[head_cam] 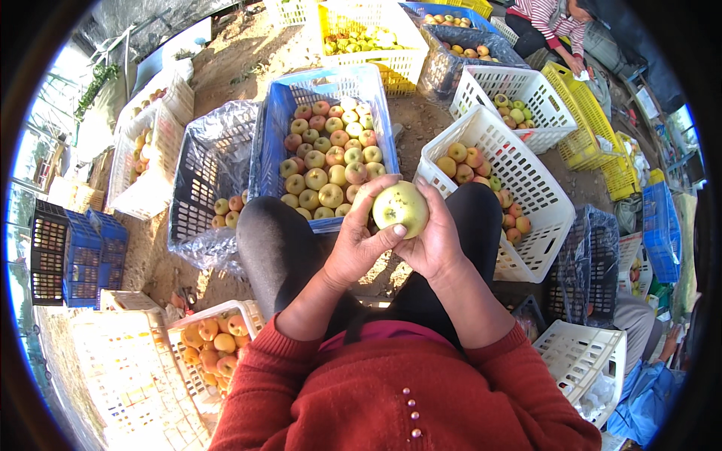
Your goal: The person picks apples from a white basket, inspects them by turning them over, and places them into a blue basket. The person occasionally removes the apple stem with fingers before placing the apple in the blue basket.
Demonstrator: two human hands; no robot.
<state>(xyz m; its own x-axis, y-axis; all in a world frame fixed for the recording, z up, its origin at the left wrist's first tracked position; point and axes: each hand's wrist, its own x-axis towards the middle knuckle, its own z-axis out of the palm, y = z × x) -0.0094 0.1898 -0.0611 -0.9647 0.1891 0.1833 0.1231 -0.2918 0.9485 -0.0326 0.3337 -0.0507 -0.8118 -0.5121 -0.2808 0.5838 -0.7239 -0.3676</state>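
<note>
Between my two hands, above my knees, is a yellow-green apple (400, 209) with small dark specks. My left hand (358, 234) has its thumb over the apple's lower edge and its fingers along the side. My right hand (431, 234) cups the other side and the underside. Just beyond them stands a blue plastic crate (389, 132) with many red and yellow apples (331, 195) in it. At the right knee is a white crate (527, 169) partly filled with apples. A black crate lined with clear plastic (194, 169) holds several apples by the left knee.
A yellow crate (403, 62) of greenish apples stands behind the blue one. White crates with apples flank me, one at lower left (251, 313). Yellow crates (569, 113) line the right side. One person (550, 28) works at upper right; another person's leg (634, 324) shows at lower right.
</note>
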